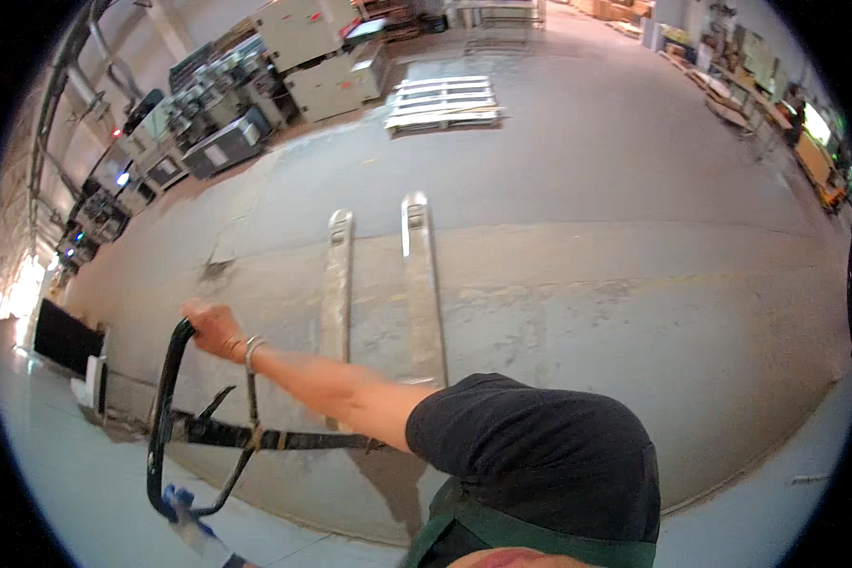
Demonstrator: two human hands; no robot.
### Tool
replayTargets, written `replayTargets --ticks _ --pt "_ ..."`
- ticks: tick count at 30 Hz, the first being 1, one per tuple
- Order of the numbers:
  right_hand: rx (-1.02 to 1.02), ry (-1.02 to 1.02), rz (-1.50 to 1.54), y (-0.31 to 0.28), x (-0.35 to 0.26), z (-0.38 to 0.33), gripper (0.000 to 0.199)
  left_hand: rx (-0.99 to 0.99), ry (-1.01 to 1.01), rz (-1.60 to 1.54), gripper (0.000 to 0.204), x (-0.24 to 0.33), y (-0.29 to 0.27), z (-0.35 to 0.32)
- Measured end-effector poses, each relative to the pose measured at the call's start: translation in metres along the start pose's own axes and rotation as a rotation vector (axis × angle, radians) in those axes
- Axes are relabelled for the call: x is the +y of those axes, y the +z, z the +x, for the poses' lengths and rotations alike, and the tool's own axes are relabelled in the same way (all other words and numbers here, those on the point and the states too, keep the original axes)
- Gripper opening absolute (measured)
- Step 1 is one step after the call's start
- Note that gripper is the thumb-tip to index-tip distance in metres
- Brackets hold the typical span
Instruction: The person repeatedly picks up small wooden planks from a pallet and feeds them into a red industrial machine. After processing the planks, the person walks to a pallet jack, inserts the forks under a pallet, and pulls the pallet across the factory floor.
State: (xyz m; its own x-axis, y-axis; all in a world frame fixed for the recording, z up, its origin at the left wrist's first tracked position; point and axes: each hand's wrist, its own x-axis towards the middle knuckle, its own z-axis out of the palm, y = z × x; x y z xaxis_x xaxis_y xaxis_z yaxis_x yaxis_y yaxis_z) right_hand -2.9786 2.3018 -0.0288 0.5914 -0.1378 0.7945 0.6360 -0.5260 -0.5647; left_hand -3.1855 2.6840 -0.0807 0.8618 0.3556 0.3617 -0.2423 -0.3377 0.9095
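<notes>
My right hand (210,327), bare with a metal bracelet on the wrist, grips the upper end of a black loop handle (164,402) of a pallet jack. My left hand (182,506), in a blue and white glove, grips the lower end of the same loop. The black tiller bar (284,439) runs from the handle to the right and passes under my arm. The jack's two worn metal forks (424,284) lie flat on the concrete floor and point away from me. Nothing is on the forks.
A white wooden pallet (445,102) lies on the floor far ahead. Grey and white machines (303,57) line the far left side. Benches and stacked goods (757,95) run along the far right. A dark panel (64,336) stands at the left.
</notes>
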Motion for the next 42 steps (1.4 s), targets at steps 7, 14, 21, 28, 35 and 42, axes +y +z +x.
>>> replayTargets --ticks 7,14,21,28,35,42 --pt "-0.017 0.010 -0.027 0.157 0.027 0.012 0.027 -0.038 0.009 -0.171 0.050 -0.136 -0.046 0.158" --pt "0.095 -0.055 -0.113 0.338 0.029 0.005 0.025 -0.007 -0.135 -0.200 0.043 -0.304 -0.130 0.346" --pt "0.143 -0.010 -0.282 0.474 0.052 -0.056 0.022 -0.189 -0.182 -0.294 0.049 -0.427 -0.128 0.467" --pt "0.369 -0.095 -0.338 0.547 0.081 -0.056 0.016 -0.327 -0.102 -0.334 0.037 -0.485 -0.061 0.594" --pt "0.402 -0.112 -0.440 0.638 0.142 -0.085 0.022 -0.417 0.020 -0.500 0.040 -0.590 0.023 0.697" --pt "0.439 -0.028 -0.465 0.709 0.171 -0.079 0.021 -0.799 -0.064 -0.449 0.037 -0.638 0.114 0.825"
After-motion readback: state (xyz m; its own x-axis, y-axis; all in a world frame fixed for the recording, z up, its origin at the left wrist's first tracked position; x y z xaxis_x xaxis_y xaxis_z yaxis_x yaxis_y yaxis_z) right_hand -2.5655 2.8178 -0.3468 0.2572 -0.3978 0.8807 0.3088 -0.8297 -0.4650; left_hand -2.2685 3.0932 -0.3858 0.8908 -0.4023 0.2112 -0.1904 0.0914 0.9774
